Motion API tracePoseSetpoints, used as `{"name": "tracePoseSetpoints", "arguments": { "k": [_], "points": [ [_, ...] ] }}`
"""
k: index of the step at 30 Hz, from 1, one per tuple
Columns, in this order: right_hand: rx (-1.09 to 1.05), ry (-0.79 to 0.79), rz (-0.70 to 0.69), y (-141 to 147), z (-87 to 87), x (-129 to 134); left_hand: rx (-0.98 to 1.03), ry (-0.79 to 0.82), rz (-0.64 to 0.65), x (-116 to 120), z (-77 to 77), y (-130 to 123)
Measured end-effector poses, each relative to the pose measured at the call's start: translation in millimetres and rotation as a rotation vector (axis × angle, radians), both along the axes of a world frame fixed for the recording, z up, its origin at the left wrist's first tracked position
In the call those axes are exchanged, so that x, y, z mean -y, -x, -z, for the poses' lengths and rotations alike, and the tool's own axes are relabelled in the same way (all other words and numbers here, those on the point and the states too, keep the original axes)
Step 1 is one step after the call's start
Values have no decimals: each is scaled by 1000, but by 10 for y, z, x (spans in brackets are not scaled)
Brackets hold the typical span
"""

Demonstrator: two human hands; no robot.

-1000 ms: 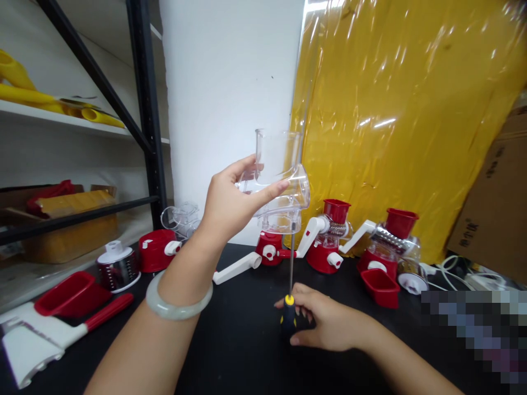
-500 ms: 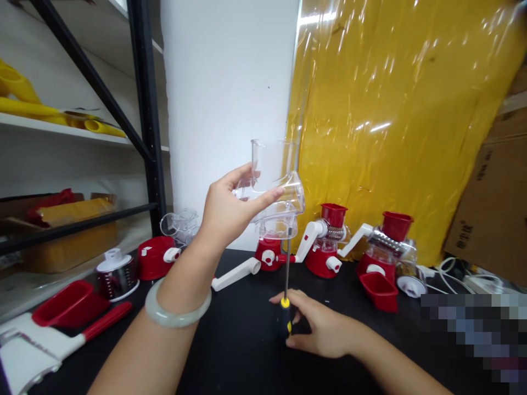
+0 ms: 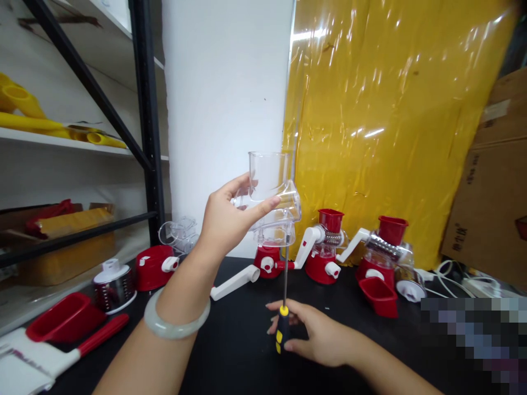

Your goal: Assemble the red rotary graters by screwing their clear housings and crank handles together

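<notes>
Raised above the table, a clear plastic housing [image 3: 267, 181] is gripped by my left hand [image 3: 228, 216], with the thumb across its front. Below it, my right hand [image 3: 317, 334] has its fingers and thumb around the handle of a screwdriver [image 3: 282, 332] with a dark and yellow grip. The screwdriver stands nearly upright, its shaft pointing up and its tip inside the underside of the clear housing. Directly behind the shaft sits a red base [image 3: 263, 260] with a white knob.
Red graters with white cranks [image 3: 325, 266] [image 3: 381, 269] stand at the back right. A loose white crank [image 3: 236, 282] lies mid-table. At left are a red base [image 3: 154, 269], a metal drum [image 3: 114, 288], a red hopper [image 3: 66, 318] and shelving [image 3: 148, 109].
The clear housing and both hands appear slightly lower in view, as does the whole scene. The screwdriver handle has turned, showing more yellow, and its tip remains under the housing.
</notes>
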State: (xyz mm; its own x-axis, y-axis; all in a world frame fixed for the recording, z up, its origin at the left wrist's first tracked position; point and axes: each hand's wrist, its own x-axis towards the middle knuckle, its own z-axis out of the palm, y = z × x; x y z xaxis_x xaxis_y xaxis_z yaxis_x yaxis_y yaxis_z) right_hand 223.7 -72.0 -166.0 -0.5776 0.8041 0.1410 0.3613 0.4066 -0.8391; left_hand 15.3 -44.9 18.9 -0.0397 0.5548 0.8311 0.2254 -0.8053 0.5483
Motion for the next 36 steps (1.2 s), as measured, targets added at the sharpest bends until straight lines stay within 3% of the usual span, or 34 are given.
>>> {"name": "tracePoseSetpoints", "arguments": {
  "k": [5, 11, 17, 23, 28, 31, 34, 36],
  "points": [
    [77, 37, 137, -25, -10, -32, 9, 9, 3, 2, -6, -1],
    [-30, 42, -42, -79, -67, -10, 4, 4, -1, 3, -1, 3],
    [87, -43, 171, 0, -7, -55, 0, 1, -3, 8, -2, 3],
    [8, 20, -7, -44, -56, -11, 7, 0, -1, -6, -5, 3],
    [123, -54, 173, -6, -35, -26, -3, -6, -2, -4, -2, 3],
    [118, -79, 100, -32, -33, -17, -6, -6, -6, 0, 1, 6],
    [22, -21, -24, -51, -33, 8, 4, 5, -10, 0, 2, 5],
    [-9, 12, -32, -38, -30, 15, 7, 9, -13, 2, 0, 2]
  ]
}}
